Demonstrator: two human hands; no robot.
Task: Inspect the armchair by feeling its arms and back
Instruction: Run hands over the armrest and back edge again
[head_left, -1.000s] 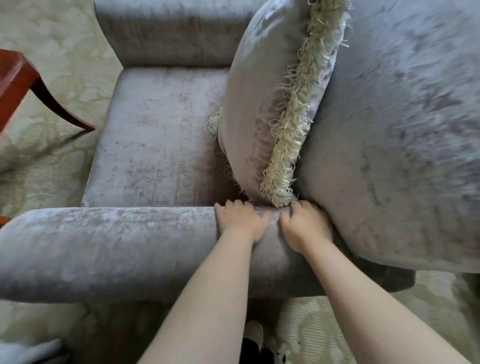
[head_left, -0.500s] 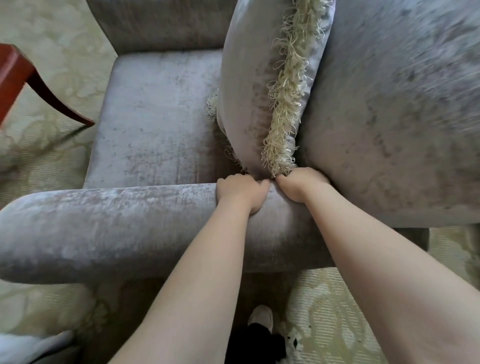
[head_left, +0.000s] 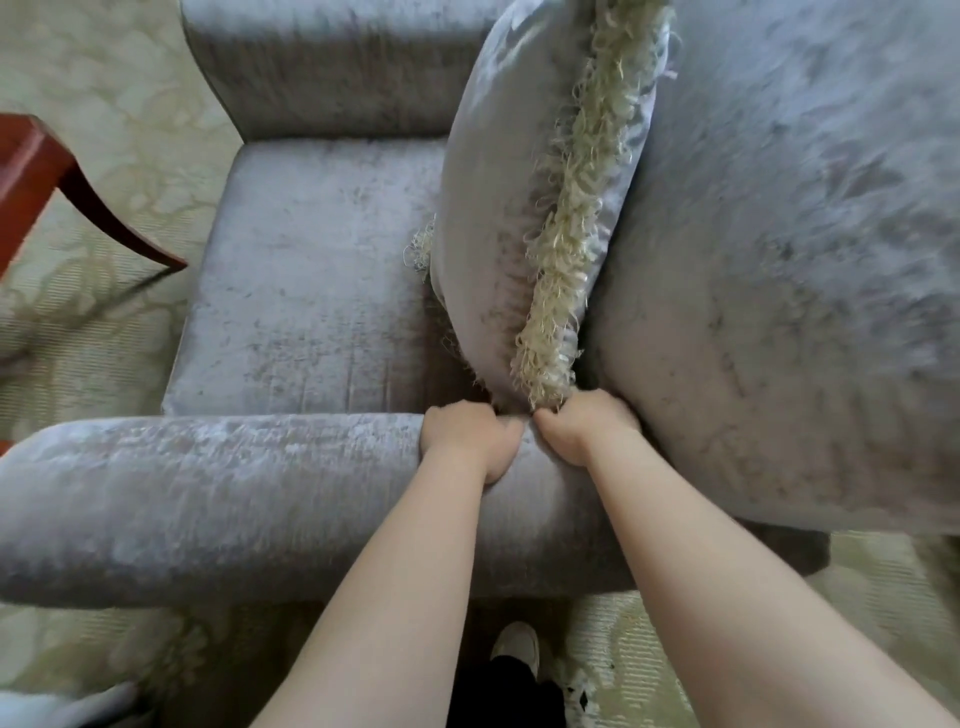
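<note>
From the head camera, a grey velvet armchair (head_left: 322, 291) fills most of the scene, its near arm (head_left: 208, 499) running across the lower left and its back (head_left: 779, 260) rising on the right. The left hand (head_left: 470, 441) lies on top of that arm with its fingers curled over the far edge toward the seat, pressing the fabric. The right hand (head_left: 584, 428) sits just beside it, fingers bent into the corner where the arm meets the back; whether it pinches any cloth cannot be told. A fringed cushion (head_left: 524, 208) stands on edge against the back, its lower corner touching both hands. A red wooden table leg (head_left: 104, 213) shows at far left on the patterned carpet (head_left: 93, 332).
</note>
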